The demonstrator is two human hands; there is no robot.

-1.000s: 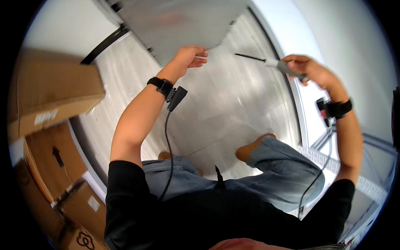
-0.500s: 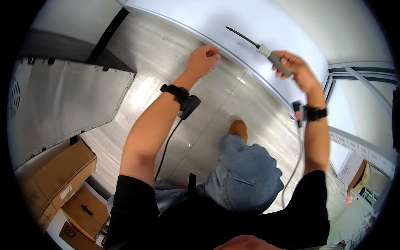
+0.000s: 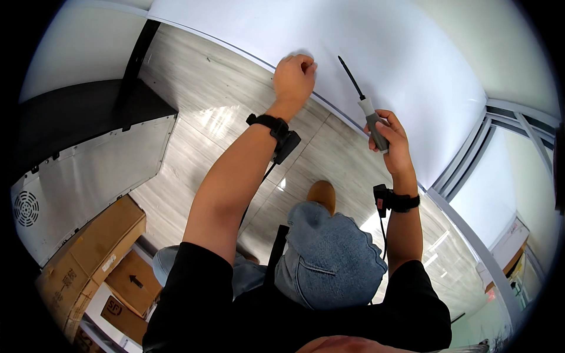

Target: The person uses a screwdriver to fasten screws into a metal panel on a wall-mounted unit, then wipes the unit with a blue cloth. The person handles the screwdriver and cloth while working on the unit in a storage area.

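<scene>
Screwdriver sits gripped in my right hand, right of centre; my left hand, upper middle, curls, contents unclear.

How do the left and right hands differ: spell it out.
The right hand grips a screwdriver by its handle; the left hand is curled, with no tool visible. The left hand appears higher in the picture, the right hand lower. Both have a black strap at the wrist, the left and right alike.
</scene>
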